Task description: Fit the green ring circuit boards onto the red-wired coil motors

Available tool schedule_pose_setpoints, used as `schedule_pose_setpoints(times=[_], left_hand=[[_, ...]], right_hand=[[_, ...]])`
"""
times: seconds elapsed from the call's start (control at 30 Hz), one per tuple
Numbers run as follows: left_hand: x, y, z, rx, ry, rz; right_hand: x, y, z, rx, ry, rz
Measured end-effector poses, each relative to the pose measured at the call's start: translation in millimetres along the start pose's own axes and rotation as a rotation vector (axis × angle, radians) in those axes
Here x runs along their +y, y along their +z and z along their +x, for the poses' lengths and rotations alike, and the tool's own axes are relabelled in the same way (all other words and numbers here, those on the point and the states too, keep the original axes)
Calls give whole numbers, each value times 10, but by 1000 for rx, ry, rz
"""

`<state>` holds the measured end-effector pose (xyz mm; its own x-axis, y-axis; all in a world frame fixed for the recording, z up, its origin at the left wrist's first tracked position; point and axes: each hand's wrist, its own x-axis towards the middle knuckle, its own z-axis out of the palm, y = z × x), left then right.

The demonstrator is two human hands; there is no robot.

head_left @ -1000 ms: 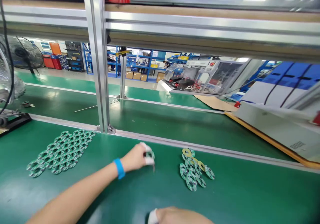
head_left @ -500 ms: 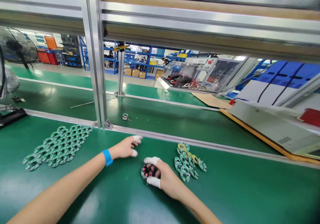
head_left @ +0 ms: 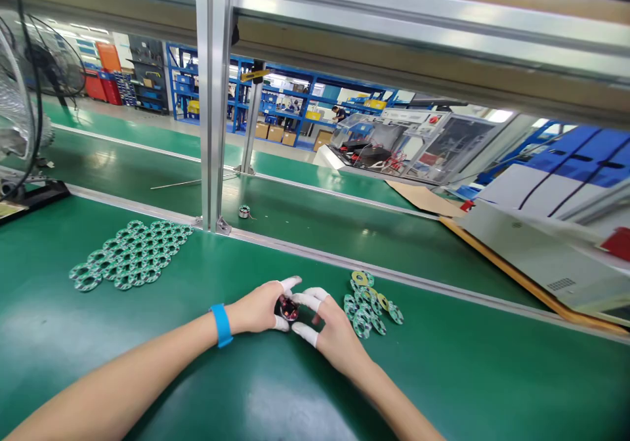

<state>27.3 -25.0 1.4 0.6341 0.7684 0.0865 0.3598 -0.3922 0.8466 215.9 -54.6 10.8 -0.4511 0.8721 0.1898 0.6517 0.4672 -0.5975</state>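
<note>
Between my two hands is a small round motor stator (head_left: 289, 308) with dark and copper-coloured parts inside. My left hand (head_left: 258, 307), with a blue band at the wrist, grips it from the left between white-covered thumb and fingertips. From the right, my right hand (head_left: 338, 337) also has its white-covered thumb and fingers closed on the rim. Fingers hide part of the stator. To the right lies a loose pile of green ring-shaped circuit boards (head_left: 364, 310), with a few yellow-faced rings among them.
Rows of green ring boards (head_left: 132, 254) lie on the green bench at left. An aluminium post (head_left: 212, 113) rises from the rail (head_left: 305, 251) behind. Beyond it, a silver wound part (head_left: 244, 212) sits on the belt. A grey panel (head_left: 536, 257) stands at right.
My left hand has come right and taken hold of the stator, which my right hand held alone before. The camera view has shifted slightly.
</note>
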Motion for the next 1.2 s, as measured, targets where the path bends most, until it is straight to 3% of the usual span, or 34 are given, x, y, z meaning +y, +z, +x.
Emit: schedule_pose_setpoints(times=[0.1,0.27,0.4,0.6,0.67,0.77,0.87,0.97,1.03,1.1,1.17,1.2], left_hand=[[3,-90,-16,-72,31,-29],[-15,-72,1,-15,10,-1],[-24,-45,17,-49,24,-59],[-69,-91,20,-47,145,63],[-81,-106,18,-36,154,74],[-83,-119,12,-28,172,89],[-76,-121,4,-37,167,101],[-84,-111,-6,-25,119,83],[-99,-101,-12,-8,93,62],[-116,-93,-17,-11,79,36],[-126,-89,-19,-24,72,17],[-129,-88,-18,-27,71,16]], right_hand=[[3,-15,20,-14,28,-14],[-76,37,85,-25,-24,29],[-81,97,129,47,-46,113],[55,91,80,164,-46,225],[51,64,41,123,-176,131],[-42,55,-18,-84,-392,-168],[-204,92,-81,-241,-437,-444],[-311,67,-129,-270,-518,-489],[-272,-54,-128,-181,-556,-406],[-125,-259,-90,28,-435,-327],[92,-495,-22,222,-97,-373],[206,-599,17,216,78,-453]])
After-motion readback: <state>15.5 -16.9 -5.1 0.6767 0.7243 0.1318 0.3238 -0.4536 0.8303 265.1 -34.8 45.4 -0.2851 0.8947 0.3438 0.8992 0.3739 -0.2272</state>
